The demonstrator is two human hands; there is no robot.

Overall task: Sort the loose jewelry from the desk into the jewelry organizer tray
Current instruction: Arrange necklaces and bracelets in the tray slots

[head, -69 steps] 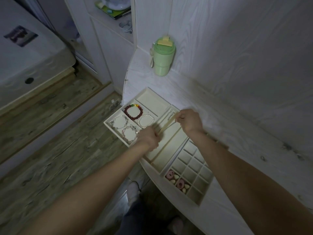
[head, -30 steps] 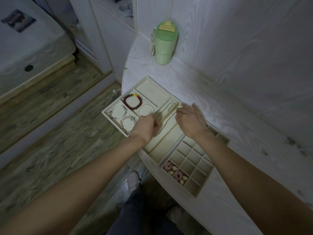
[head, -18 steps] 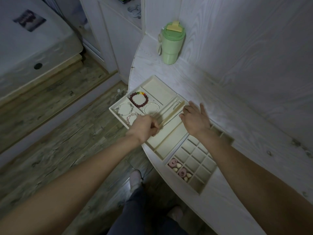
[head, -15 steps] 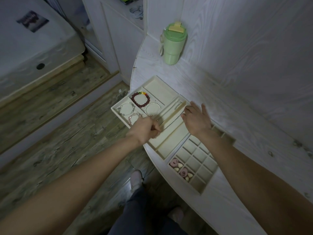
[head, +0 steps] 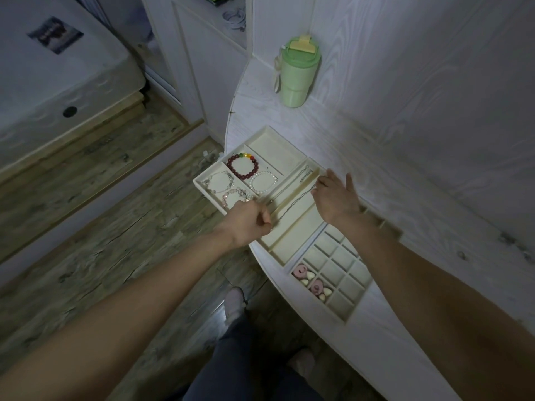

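A thin chain [head: 295, 202] is laid lengthwise in a long slot of the tray [head: 278, 250], its long axis running diagonally from the near-left end to the far-right end, parallel to the slot walls. Each end is met by one hand. The left hand [head: 249, 219] is curled at the near end, fingers closed as if pinching the chain's end; the pinch itself is hidden behind the knuckles, so the grip is judged, not seen. The right hand [head: 335, 198] is at the far end, fingers mostly straight and spread, fingertips touching or just above the chain. A second chain [head: 304, 175] is seen in the neighbouring slot, further left. The bracelets [head: 243, 169] are already seated in the square cells. The next move is judged to depend on keeping the chain straight along the slot; the left hand is nearer to its loose end.
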